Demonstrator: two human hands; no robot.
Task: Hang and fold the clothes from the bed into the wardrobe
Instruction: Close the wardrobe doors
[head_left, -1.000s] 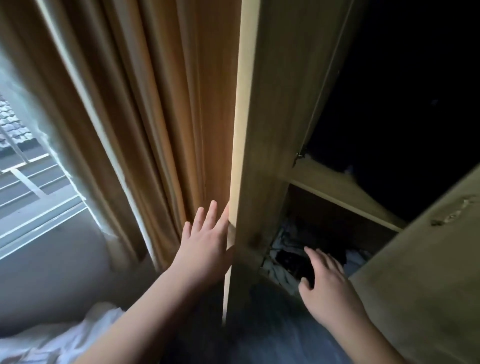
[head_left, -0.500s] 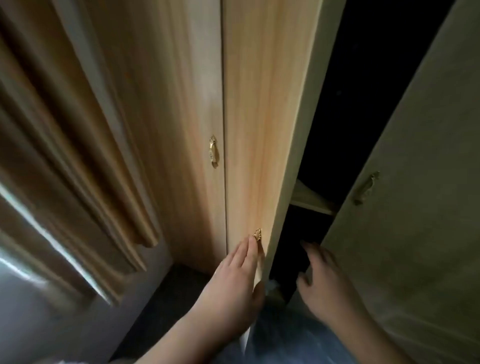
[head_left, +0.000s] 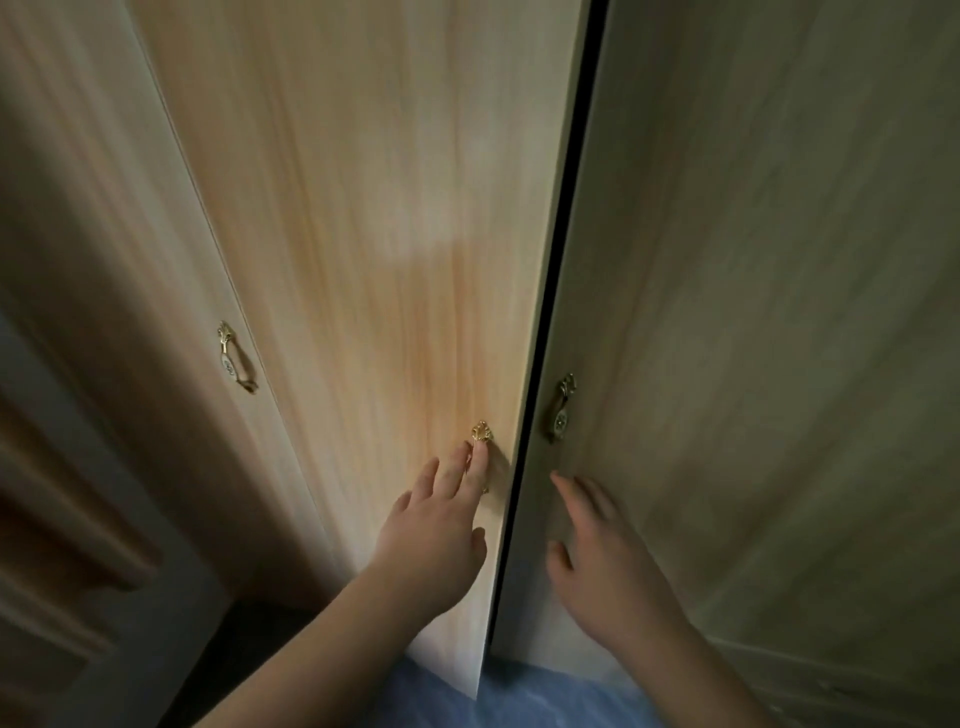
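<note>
Two light wooden wardrobe doors fill the view, with only a thin dark gap between them. My left hand lies flat on the middle door, its fingertips touching that door's small gold handle. My right hand rests flat with spread fingers on the right door, just below its gold handle. Neither hand holds anything. The wardrobe's inside and any clothes are hidden.
A third wardrobe door with a gold handle stands to the left. Brown curtain folds hang at the far left. Blue fabric shows at the bottom edge, under the doors.
Both doors have swung nearly shut, hiding the shelf and dark interior. My left hand moved from the door's edge to its front; my right hand came out onto the right door.
</note>
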